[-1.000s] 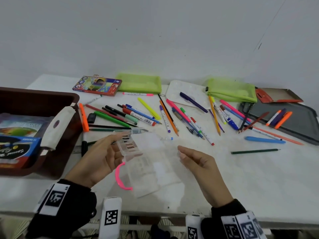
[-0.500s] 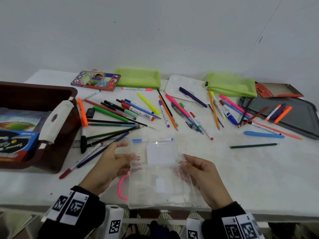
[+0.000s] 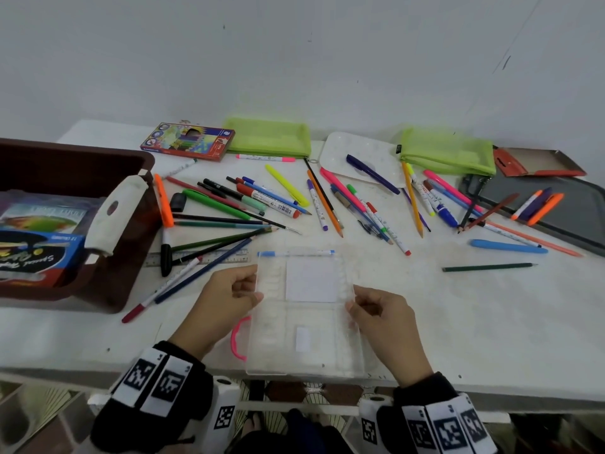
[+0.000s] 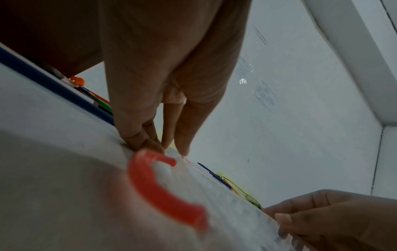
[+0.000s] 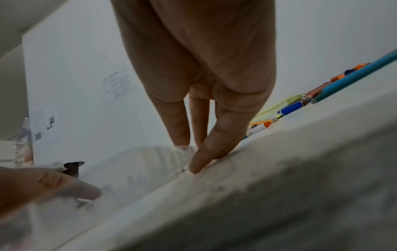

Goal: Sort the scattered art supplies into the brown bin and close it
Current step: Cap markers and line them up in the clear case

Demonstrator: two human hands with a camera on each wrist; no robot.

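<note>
A clear plastic case [image 3: 304, 339] with a pink handle [image 3: 236, 339] lies opened flat on the white table [image 3: 474, 322], near its front edge. My left hand [image 3: 253, 290] pinches the case's left edge above the handle [image 4: 161, 191]. My right hand [image 3: 355, 304] pinches its right edge, fingertips [image 5: 193, 166] down beside it on the table. The brown bin [image 3: 137, 158] stands open at the left, with boxed art sets inside and a white latch [image 3: 111, 214] on its rim. Several pens, markers and pencils [image 3: 262, 198] lie scattered beyond the case.
Two green mesh pouches [image 3: 271, 139] [image 3: 448, 152], a coloured-pencil box [image 3: 190, 140] and a white palette [image 3: 360, 155] lie at the back. A dark grey tray [image 3: 576, 217] with markers sits far right. A ruler [image 3: 203, 258] lies by the bin.
The case, held up in my left hand a second ago, has been opened and laid flat on the table. Both hands now hold its side edges.
</note>
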